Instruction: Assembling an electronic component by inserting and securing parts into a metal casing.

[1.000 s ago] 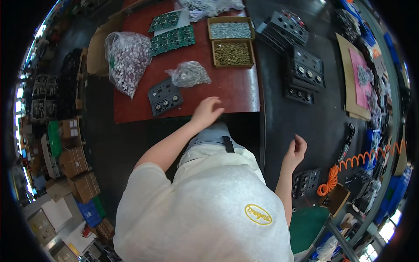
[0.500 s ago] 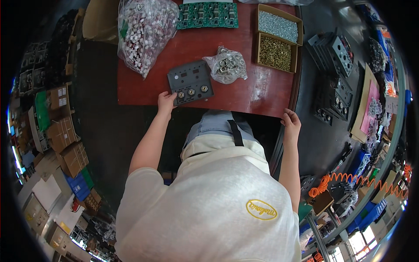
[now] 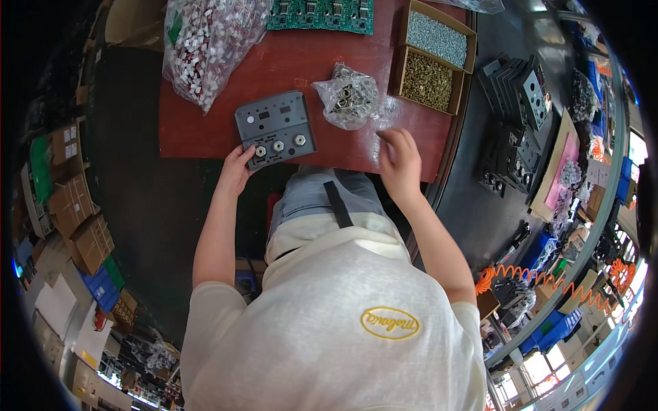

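Right hand [image 3: 399, 159] now beside one nut bag [image 3: 349, 96].

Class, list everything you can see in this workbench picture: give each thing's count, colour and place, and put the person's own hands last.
Table: one, reddish-brown, centre top.
Grey panel: one, grey plastic with three round fittings along its near edge, on the table's near left part.
Bag of small parts: one, clear with white pieces, far left of the table.
Bag of metal nuts: one, clear, middle of the table.
Circuit boards: green, several in a row, far edge.
Cardboard trays: two, one with silvery and one with brassy hardware, far right of the table.
Black housings: many, stacked right of the table.
Coiled hose: one, orange, lower right.
Left hand: touches the panel's near corner.
Right hand: on the table's near right edge, by clear plastic.
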`<state>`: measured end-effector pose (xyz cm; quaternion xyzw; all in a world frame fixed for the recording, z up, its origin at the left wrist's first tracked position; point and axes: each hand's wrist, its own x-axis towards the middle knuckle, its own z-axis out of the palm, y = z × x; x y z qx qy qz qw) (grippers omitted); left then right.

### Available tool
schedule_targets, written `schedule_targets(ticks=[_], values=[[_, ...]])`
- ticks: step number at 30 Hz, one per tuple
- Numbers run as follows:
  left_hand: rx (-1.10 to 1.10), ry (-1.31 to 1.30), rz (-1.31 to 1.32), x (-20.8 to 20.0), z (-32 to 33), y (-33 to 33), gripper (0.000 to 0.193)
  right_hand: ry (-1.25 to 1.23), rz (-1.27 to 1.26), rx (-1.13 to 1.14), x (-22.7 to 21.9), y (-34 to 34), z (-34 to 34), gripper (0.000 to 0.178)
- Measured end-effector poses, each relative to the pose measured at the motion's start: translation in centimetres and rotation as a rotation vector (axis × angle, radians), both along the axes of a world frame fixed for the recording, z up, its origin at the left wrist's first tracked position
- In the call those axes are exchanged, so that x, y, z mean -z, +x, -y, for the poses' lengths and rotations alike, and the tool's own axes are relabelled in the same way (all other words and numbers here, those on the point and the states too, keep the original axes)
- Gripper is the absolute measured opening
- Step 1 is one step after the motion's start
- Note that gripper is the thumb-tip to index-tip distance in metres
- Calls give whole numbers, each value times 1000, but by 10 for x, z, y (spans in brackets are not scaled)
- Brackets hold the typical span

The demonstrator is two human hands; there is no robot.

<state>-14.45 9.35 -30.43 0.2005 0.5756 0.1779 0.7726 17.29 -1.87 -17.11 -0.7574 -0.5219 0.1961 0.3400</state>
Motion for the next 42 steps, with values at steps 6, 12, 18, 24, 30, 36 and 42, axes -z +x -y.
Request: schedule_targets(ticks=[6,12,18,24,30,36,42], values=[[-154,18,60,-6,23,13,30,111,77,-391,7,-15,-86,16],[-55,156,-200,-20,33,22,37,126,84,-228,2,3,-116,13],[21,670,-572,-7,2,5,26,53,-85,-119,3,4,-101,14],[-141,959,-707,-41,-152,7,34,-42,-154,5,10,12,-47,13],[166,1143,-831,-73,-197,42,26,-19,-142,263,20,37,22,13],[361,1534,-1209,-146,-168,40,24,-13,-81,514,29,43,93,15],[207,1468,-1102,-157,-181,35,28,-38,-83,823,20,35,159,16]])
